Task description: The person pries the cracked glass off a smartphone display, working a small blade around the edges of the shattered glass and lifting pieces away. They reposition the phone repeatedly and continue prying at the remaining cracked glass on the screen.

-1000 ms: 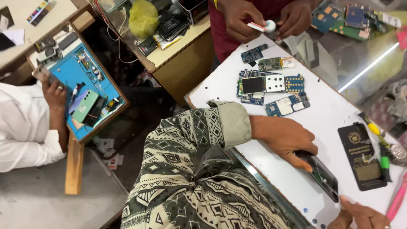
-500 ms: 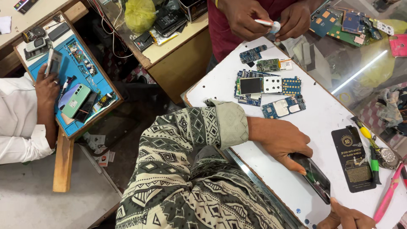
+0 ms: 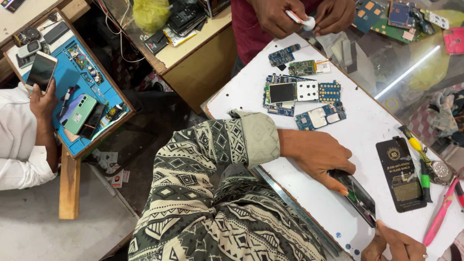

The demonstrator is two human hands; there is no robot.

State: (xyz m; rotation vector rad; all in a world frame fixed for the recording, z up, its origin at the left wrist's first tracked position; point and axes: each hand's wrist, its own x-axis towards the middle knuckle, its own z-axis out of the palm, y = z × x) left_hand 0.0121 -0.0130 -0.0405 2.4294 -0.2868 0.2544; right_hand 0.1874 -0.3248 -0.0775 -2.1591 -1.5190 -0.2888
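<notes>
My left hand point(image 3: 316, 154) reaches out of a rolled, patterned green sleeve and pinches the far end of a dark phone point(image 3: 358, 197), thumb and fingers on its edges. The phone lies slanted on the white worktop point(image 3: 367, 121). My right hand point(image 3: 396, 244), with a ring on one finger, sits at the phone's near end by the bottom edge of the view. Its fingertips touch or nearly touch the phone, and the frame cuts most of this hand off.
Several blue circuit boards point(image 3: 299, 94) lie ahead. A black packet point(image 3: 400, 174), screwdrivers point(image 3: 419, 154) and pink pliers point(image 3: 441, 212) lie right. Across the worktop, another person's hands point(image 3: 295, 17) hold a small white object. At left, a white-sleeved person's hand holds up a phone point(image 3: 41, 71) over a blue tray point(image 3: 92, 104).
The person at left has raised a phone upward from the blue tray. My hands stay on the dark phone, nearly unmoved. The view has shifted slightly.
</notes>
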